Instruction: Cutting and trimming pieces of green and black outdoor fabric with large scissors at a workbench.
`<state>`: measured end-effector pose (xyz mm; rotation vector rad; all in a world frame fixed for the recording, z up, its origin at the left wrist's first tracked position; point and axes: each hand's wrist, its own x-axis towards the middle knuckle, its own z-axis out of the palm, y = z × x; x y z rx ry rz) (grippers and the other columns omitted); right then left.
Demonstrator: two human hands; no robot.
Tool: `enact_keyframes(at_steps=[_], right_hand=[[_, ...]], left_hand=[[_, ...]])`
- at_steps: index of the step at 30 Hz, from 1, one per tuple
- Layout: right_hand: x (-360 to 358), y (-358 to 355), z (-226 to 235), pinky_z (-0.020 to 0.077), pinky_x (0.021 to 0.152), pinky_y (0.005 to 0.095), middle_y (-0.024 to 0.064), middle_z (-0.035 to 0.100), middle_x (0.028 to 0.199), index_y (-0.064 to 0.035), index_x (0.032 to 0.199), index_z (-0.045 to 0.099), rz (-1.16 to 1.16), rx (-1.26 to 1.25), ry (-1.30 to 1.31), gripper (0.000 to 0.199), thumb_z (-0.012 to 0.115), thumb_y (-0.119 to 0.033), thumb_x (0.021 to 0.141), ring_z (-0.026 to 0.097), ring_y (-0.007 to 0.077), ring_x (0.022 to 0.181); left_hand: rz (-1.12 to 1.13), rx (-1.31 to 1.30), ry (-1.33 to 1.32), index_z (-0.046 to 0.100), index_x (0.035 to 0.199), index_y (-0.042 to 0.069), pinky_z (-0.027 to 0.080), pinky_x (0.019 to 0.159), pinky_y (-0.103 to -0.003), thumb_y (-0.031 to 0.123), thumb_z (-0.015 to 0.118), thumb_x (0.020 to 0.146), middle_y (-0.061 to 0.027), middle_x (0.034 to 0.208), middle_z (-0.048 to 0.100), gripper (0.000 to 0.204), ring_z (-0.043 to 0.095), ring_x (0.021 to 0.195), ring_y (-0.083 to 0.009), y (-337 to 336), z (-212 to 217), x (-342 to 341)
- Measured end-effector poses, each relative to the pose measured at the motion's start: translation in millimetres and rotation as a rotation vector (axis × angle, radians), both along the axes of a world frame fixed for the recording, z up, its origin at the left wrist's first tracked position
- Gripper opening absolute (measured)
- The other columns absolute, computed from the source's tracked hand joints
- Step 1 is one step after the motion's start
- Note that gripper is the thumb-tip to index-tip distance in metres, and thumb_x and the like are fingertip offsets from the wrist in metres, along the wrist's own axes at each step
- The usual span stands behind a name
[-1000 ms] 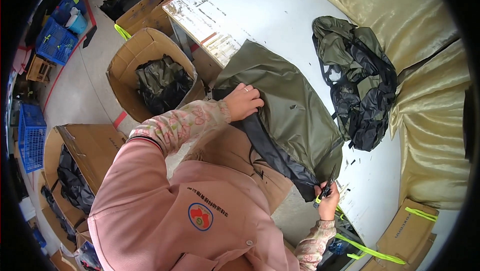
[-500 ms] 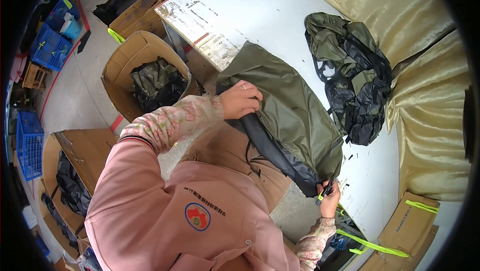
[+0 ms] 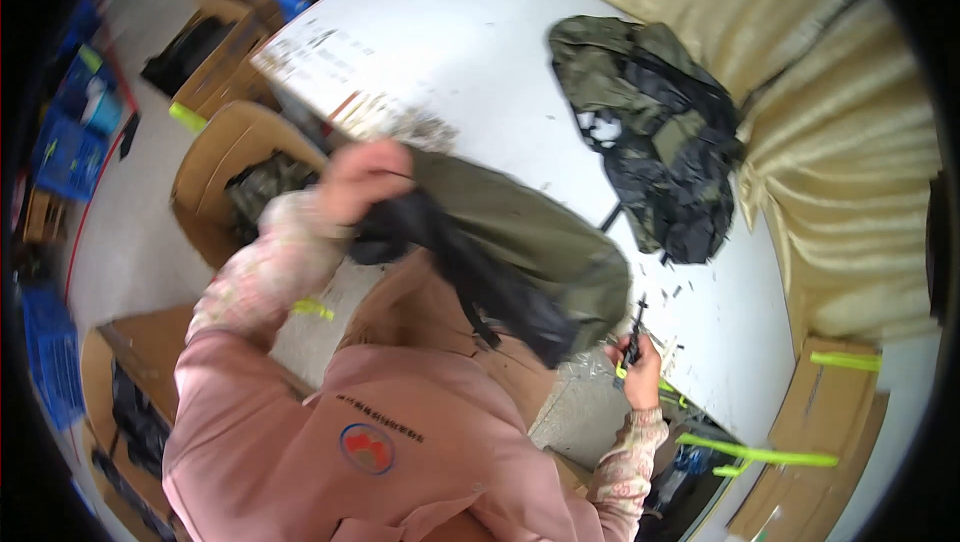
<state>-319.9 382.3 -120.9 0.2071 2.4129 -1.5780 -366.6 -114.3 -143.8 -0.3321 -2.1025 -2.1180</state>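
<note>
My left hand (image 3: 365,177), smeared by motion, is closed on one end of an olive-green and black fabric piece (image 3: 525,227). The piece hangs stretched across my lap and the table's near edge, its black side towards me. At the fabric's other end, my right hand (image 3: 645,370) is closed around small black thread snips (image 3: 634,334) with a yellow-green bit at the grip. Their thin tip points away from me, over the table. A narrow gap shows between the right hand and the cloth.
A crumpled olive and black bag (image 3: 650,132) lies on the white table (image 3: 480,52), near a gold curtain (image 3: 830,162). Dark scraps are scattered on the tabletop. To the left stand an open carton (image 3: 205,177) with fabric inside and blue crates (image 3: 50,342). Yellow-green straps (image 3: 770,455) hang at the lower right.
My left hand has moved left and lifted its end of the fabric. The cloth has drawn away from my right hand, which still holds the snips. The view has shifted too.
</note>
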Motion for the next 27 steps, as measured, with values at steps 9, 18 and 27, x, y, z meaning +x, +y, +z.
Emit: enact_keyframes(at_steps=[9, 18, 27], right_hand=[[-131.1, -10.5, -14.4, 0.0474, 0.066, 0.0423, 0.0182, 0.062, 0.079, -0.0010, 0.094, 0.051, -0.133, 0.562, 0.551, 0.031, 0.072, -0.011, 0.074, 0.061, 0.0405, 0.076], [-261.5, -18.7, -61.9, 0.0474, 0.072, 0.0465, 0.0149, 0.064, 0.089, -0.0065, 0.099, 0.050, -0.476, 0.735, 0.518, 0.041, 0.076, -0.021, 0.071, 0.062, 0.0377, 0.082], [-238.7, -11.9, -78.5, 0.0476, 0.074, 0.0459, 0.0140, 0.066, 0.089, -0.0108, 0.105, 0.056, -0.231, 0.722, 0.409, 0.045, 0.075, -0.011, 0.065, 0.061, 0.0376, 0.083]], left_hand=[[1.177, -0.868, 0.126, 0.055, 0.109, 0.002, 0.041, 0.089, -0.030, 0.016, 0.061, 0.088, -0.0076, 0.102, 0.058, 0.025, 0.055, 0.096, -0.0194, -354.2, 26.6, 146.7], [0.729, -0.728, 0.131, 0.052, 0.114, 0.003, 0.039, 0.092, -0.033, 0.004, 0.064, 0.076, -0.0098, 0.109, 0.054, 0.040, 0.051, 0.106, -0.0219, -142.0, 12.4, 12.1], [0.021, -0.798, 0.477, 0.049, 0.116, 0.004, 0.038, 0.098, -0.039, 0.012, 0.070, 0.071, -0.0186, 0.117, 0.052, 0.050, 0.048, 0.113, -0.0365, 100.9, 6.4, -286.4]])
